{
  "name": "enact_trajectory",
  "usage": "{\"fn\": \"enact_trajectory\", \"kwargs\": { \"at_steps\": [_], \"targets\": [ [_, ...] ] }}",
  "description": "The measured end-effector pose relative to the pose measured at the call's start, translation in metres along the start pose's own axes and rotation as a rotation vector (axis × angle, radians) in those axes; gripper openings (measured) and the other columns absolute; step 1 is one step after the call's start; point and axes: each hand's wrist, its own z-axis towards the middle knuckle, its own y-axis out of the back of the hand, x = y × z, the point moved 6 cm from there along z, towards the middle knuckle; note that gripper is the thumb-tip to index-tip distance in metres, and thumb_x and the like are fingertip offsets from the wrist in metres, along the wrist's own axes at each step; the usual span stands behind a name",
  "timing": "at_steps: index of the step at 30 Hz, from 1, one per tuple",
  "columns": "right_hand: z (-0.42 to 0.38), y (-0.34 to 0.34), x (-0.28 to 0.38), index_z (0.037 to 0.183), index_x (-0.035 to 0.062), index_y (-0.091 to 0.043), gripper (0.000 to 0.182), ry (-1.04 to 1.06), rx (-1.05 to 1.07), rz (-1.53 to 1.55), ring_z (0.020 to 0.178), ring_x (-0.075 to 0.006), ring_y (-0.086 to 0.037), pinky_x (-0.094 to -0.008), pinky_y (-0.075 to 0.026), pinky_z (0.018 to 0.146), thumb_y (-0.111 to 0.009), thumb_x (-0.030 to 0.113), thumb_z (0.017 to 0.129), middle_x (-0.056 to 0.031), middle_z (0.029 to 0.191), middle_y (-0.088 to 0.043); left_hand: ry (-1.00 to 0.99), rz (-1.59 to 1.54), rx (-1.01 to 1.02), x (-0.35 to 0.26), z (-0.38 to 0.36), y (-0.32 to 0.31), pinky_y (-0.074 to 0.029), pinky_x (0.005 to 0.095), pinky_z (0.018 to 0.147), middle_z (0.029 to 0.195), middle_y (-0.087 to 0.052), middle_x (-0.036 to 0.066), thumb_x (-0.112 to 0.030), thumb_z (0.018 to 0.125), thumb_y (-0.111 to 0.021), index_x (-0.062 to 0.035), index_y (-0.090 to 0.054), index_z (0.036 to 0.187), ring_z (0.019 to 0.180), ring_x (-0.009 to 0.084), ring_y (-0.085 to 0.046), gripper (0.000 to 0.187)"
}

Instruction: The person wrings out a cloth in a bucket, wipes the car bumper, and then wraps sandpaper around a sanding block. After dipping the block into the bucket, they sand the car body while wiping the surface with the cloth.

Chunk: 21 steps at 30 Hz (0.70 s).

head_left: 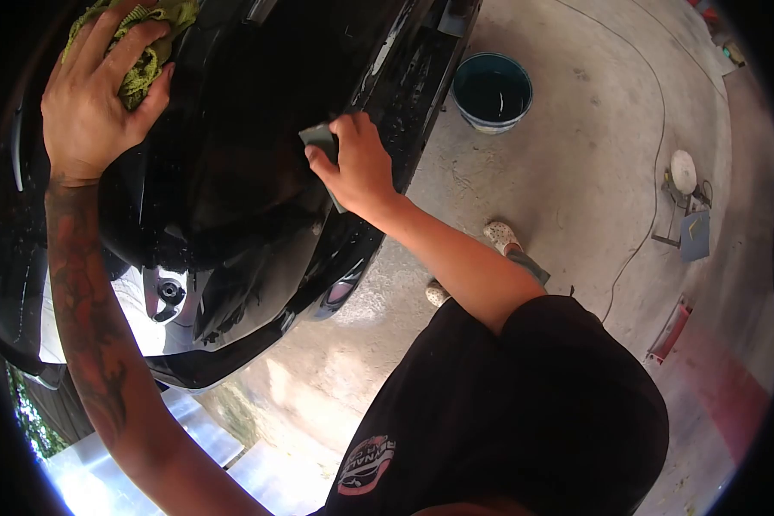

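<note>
Fingers of right hand [361, 163] clamped on grey pad [320, 138], pad's long axis unclear, left hand [95, 95] gripping green cloth [146, 60]

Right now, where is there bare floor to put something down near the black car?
The concrete floor is bare between the blue bucket and the polishing machine, though a thin cable crosses it. It is crowded on the black car panel, where the left hand presses a green cloth and the right hand holds a grey block.

Left hand [95, 95] clenched, arm raised; right hand [357, 163] in pinching grip.
</note>
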Motion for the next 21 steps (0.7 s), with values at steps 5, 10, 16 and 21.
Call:
{"fn": "enact_trajectory", "kwargs": {
  "at_steps": [5, 10, 16, 21],
  "targets": [
    [0.021, 0.018, -0.027, 0.114, 0.0113, -0.063, 0.041, 0.223, -0.112, -0.126, 0.107, -0.0385, -0.060, -0.0489, -0.052, 0.086, -0.082, 0.018, 0.078, -0.0179, 0.122, -0.059, -0.013, -0.008, -0.012, 0.000, 0.001, 0.003, -0.057, 0.0392, 0.095, 0.136, -0.066, -0.003, -0.018, 0.081, -0.079, -0.0173, -0.071, 0.116, 0.116, 0.0273, -0.067, 0.036],
    [0.028, 0.013, -0.012, 0.113, 0.0121, -0.065, 0.041, 0.475, -0.061, -0.119, 0.113, -0.0374, -0.057, -0.0484, -0.049, 0.092, -0.083, 0.016, 0.077, -0.0154, 0.128, -0.059, -0.002, -0.003, -0.017, 0.002, -0.001, 0.000, -0.057, 0.0397, 0.094, 0.135, -0.066, -0.003, -0.018, 0.081, -0.079, -0.0173, -0.071, 0.116, 0.115, 0.0282, -0.067, 0.035],
    [0.027, 0.016, -0.012, 0.113, 0.0140, -0.068, 0.045, 0.628, 0.018, -0.179, 0.111, -0.0342, -0.059, -0.0453, -0.050, 0.092, -0.086, 0.016, 0.072, -0.0095, 0.131, -0.058, -0.017, 0.005, -0.218, -0.041, 0.027, 0.032, -0.053, 0.0462, 0.081, 0.111, -0.067, 0.011, -0.022, 0.061, -0.076, -0.0107, -0.070, 0.088, 0.096, 0.0356, -0.065, 0.030],
    [0.030, 0.009, -0.008, 0.110, 0.0156, -0.067, 0.042, 0.677, -0.064, -0.158, 0.113, -0.0336, -0.057, -0.0464, -0.047, 0.090, -0.087, 0.019, 0.073, -0.0084, 0.131, -0.057, 0.043, 0.009, 0.024, 0.003, -0.004, -0.002, -0.057, 0.0396, 0.090, 0.132, -0.067, -0.003, -0.019, 0.082, -0.078, -0.0157, -0.070, 0.111, 0.112, 0.0289, -0.068, 0.029]
  ]
}}
